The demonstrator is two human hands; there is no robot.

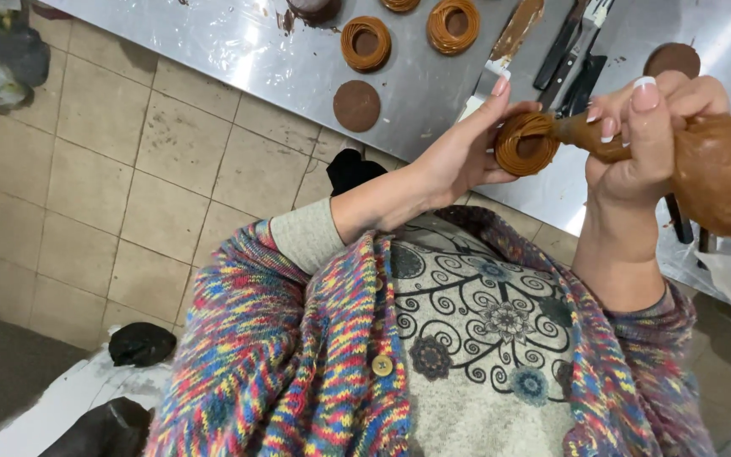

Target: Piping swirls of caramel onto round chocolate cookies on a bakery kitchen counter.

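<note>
My left hand (pixel 465 151) holds a round brown cookie (pixel 524 144) topped with a coiled ring of caramel-coloured cream, lifted above the steel table's edge. My right hand (pixel 645 135) grips a clear piping bag (pixel 717 173) full of the same cream, its tip touching the ring on the cookie. Both arms wear a multicoloured knitted cardigan.
On the steel table (pixel 230 51) lie two cookies with piped rings (pixel 365 42) (pixel 453 25), a bare brown cookie disc (pixel 356 105), another disc (pixel 672 59), a cream-smeared spatula (pixel 509 42) and dark-handled knives (pixel 568 59). Tiled floor (pixel 129 186) lies at the left.
</note>
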